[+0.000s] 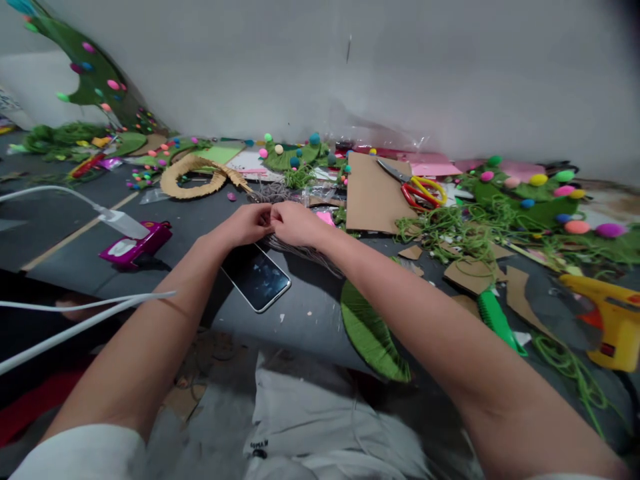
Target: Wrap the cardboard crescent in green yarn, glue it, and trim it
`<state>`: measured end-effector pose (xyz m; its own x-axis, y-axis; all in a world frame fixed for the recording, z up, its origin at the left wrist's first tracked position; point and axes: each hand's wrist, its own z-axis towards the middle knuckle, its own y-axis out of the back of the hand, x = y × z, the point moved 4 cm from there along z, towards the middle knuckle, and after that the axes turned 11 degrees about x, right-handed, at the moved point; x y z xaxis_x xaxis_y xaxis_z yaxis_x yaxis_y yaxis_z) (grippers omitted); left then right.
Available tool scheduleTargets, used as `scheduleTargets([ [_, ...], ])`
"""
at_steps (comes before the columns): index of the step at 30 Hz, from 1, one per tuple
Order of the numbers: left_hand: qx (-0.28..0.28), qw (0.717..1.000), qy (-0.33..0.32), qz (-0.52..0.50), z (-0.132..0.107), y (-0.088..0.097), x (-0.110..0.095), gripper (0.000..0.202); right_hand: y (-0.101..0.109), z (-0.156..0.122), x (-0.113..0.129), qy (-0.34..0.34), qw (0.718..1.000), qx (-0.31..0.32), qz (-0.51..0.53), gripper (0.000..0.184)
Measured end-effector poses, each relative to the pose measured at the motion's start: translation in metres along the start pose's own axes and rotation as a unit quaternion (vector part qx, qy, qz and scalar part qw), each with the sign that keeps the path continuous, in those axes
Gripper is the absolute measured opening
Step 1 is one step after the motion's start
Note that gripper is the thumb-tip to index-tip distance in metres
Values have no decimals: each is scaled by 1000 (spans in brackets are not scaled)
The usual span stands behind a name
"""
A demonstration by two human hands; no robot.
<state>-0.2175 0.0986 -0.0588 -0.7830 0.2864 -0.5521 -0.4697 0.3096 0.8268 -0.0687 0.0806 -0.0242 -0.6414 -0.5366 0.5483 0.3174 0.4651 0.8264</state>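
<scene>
My left hand (pixel 244 225) and my right hand (pixel 299 225) meet over the table, fingers closed and fingertips touching. Both pinch a bundle of grey yarn (pixel 306 252); strands trail below my right wrist and a tangled part lies just behind the knuckles. Exactly how the strands run between the fingers is hidden. Under my left wrist lies a smartphone (pixel 263 280) with a lit, dim screen. A green yarn-wrapped crescent (pixel 373 330) rests at the near edge, partly covered by my right forearm.
Behind my hands lie a tan braided ring (pixel 170 180) and a cardboard sheet (pixel 367 193) with scissors (pixel 417 187). Green yarn scraps (pixel 465 227), a green brush (pixel 500 323) and a yellow glue gun (pixel 617 320) are rightward. A purple power socket (pixel 137 247) with white cable stands left.
</scene>
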Motion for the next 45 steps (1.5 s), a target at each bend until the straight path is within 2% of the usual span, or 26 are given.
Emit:
scheduleTargets([
  [2,6,1000,-3,-9,0,-1,1,34,7,-16,1,97,994,-23,48,14],
  [4,9,1000,-1,-22,0,-2,2,36,11,-35,2,162,979,-13,121,11],
  [8,10,1000,8,-21,-1,-2,3,37,7,-79,11,176,951,73,244,10],
  [12,9,1000,24,-16,2,-2,7,38,1,-130,26,176,921,109,331,13],
  [15,10,999,35,-22,4,-2,11,39,-5,-162,38,171,908,160,348,14],
  [21,4,999,37,-40,7,-3,17,39,-15,-199,61,247,881,257,310,10],
  [23,-1,998,39,-41,8,-3,17,39,-16,-207,69,291,852,305,311,8],
  [26,-6,998,47,-45,8,-4,17,38,-14,-214,74,343,791,402,308,12],
  [27,-6,998,48,-47,8,-4,17,37,-11,-209,71,336,787,409,316,11],
  [28,-8,998,47,-49,8,-4,17,36,-7,-200,66,314,800,396,325,7],
  [29,-8,998,45,-51,8,-4,16,36,-1,-185,57,275,829,345,345,8],
  [30,-9,998,40,-54,7,-4,16,36,6,-167,45,230,865,266,359,13],
  [32,-8,998,32,-56,7,-5,16,36,19,-125,17,136,938,86,307,16],
  [33,-7,998,28,-55,7,-5,16,37,23,-104,5,100,957,21,271,19],
  [34,-5,998,26,-52,7,-5,17,37,24,-83,-5,78,967,-14,243,21],
  [36,-3,999,22,-47,6,-4,17,37,19,-45,-19,23,981,-26,190,21],
  [39,-2,999,17,-44,6,-3,15,37,7,-4,-24,-25,996,-38,82,21],
  [41,-1,999,17,-43,5,-2,13,37,1,10,-20,-56,997,-52,19,21],
  [45,-12,998,13,-60,4,0,9,36,-4,20,-8,-85,993,-51,-69,40],
])
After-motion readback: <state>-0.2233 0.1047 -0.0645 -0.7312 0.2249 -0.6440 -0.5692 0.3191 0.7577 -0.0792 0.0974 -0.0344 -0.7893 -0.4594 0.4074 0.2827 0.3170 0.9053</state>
